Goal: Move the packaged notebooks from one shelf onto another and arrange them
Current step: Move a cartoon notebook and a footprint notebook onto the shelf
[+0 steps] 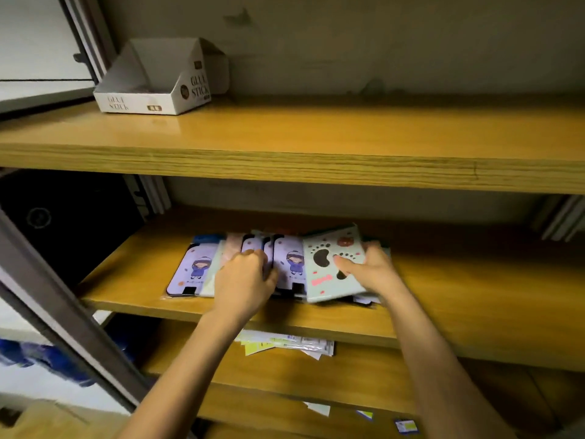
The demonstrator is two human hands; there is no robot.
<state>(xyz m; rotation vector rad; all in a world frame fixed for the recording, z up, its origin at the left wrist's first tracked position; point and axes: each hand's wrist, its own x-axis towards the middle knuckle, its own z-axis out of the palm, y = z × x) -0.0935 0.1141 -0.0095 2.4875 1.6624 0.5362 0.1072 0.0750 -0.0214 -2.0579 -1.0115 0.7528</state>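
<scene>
Several packaged notebooks lie fanned out on the middle wooden shelf. A purple notebook with a cartoon girl lies at the left end of the row. My left hand rests on the middle of the row with its fingers curled over the edge of a purple notebook. My right hand grips a pale green notebook with black paw prints, thumb on its cover, its near edge tilted up above the pile.
The upper shelf holds only a white cardboard "Glue Stick" display box at its back left. A lower shelf holds loose packaged papers. A grey metal upright slants across the left.
</scene>
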